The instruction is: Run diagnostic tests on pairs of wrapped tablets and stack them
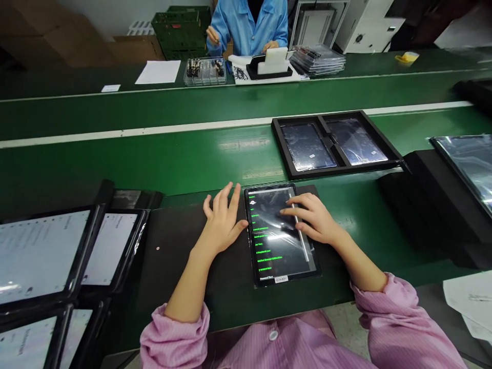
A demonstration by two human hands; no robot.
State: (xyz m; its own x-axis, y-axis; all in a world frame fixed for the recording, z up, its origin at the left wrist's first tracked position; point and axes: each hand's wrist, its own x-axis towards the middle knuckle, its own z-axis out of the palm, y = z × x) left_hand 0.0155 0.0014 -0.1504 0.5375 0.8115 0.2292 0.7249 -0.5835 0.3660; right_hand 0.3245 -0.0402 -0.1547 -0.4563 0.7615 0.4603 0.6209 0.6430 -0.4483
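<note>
A tablet [274,246] with green text lines on a dark screen lies on a black mat [169,277] in front of me. My left hand [223,220] is at its left edge, fingers spread, the thumb by the frame and nothing held. Over the upper right part of the screen is my right hand [313,218], its fingers apart and pointing left, also holding nothing. Whether its fingertips touch the glass I cannot tell.
Lit tablets [38,251] in black trays stand at the left. A black two-compartment tray [340,171] holds two wrapped tablets beyond. Black foam pieces [442,205] and another tablet [471,164] are at the right. Across the bench sits a person in a blue jacket [251,31].
</note>
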